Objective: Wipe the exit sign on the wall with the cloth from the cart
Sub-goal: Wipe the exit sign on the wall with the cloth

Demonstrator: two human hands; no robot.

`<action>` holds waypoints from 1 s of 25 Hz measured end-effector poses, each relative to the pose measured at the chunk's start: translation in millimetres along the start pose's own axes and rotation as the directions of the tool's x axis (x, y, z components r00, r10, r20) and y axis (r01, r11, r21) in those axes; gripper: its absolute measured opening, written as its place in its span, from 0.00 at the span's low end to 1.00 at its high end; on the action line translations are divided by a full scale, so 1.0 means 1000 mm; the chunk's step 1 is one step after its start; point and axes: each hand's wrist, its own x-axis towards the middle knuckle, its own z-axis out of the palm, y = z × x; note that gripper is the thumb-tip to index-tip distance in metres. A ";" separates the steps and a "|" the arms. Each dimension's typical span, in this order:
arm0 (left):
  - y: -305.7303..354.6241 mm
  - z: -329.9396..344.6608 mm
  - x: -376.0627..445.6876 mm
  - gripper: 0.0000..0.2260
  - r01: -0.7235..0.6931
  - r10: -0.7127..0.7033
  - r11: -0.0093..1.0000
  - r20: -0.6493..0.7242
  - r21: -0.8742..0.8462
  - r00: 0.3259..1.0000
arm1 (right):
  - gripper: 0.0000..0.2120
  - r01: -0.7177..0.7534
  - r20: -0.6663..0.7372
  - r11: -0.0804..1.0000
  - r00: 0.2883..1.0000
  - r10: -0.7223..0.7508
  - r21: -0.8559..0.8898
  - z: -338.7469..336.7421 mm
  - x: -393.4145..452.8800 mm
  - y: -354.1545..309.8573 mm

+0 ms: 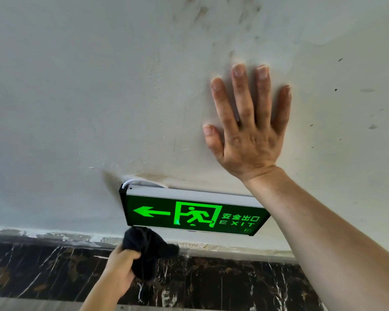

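Exit sign sits low on the wall, lit green: arrow pointing toward its left end, running-figure pictogram in the middle, Chinese characters w/ "EXIT" under them toward its right end. Black casing, pale strip along its top edge. Thin white cable loops out of the wall just above the sign's top-left corner. Wall around that corner is smudged brownish; more dark scuffs and specks higher up, well above the sign.

Left hand is below the sign's left end, fingers curled tight round a bunched black cloth. Top of the cloth meets the sign's bottom edge near the left corner; rest of it hangs down past the hand, in front of the dark marble skirting that runs below the sign. Can't tell how hard the cloth presses on the casing.

Right hand is above the sign's right half, palm flat on the wall, fingers spread wide and pointing up, thumb out to the side, gripping nothing. Its forearm crosses in front of the sign's right end and hides that corner.

Between sign and skirting, the wall's lower edge shows rough paint and a chipped pale band.
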 end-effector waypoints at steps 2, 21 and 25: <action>-0.008 -0.003 -0.011 0.19 0.115 -0.114 0.993 0.089 -0.003 0.989 | 0.30 -0.001 0.032 1.000 0.999 0.001 0.006 -0.002 0.000 0.000; 0.014 0.012 -0.190 0.18 -0.244 0.291 0.956 0.387 -0.165 0.875 | 0.27 -0.524 0.732 0.757 0.675 0.089 0.391 -0.146 -0.024 -0.023; 0.020 0.030 -0.213 0.19 -0.277 0.310 0.950 0.553 -0.145 0.773 | 0.20 -0.912 0.949 0.281 0.316 0.015 0.299 -0.182 -0.055 -0.025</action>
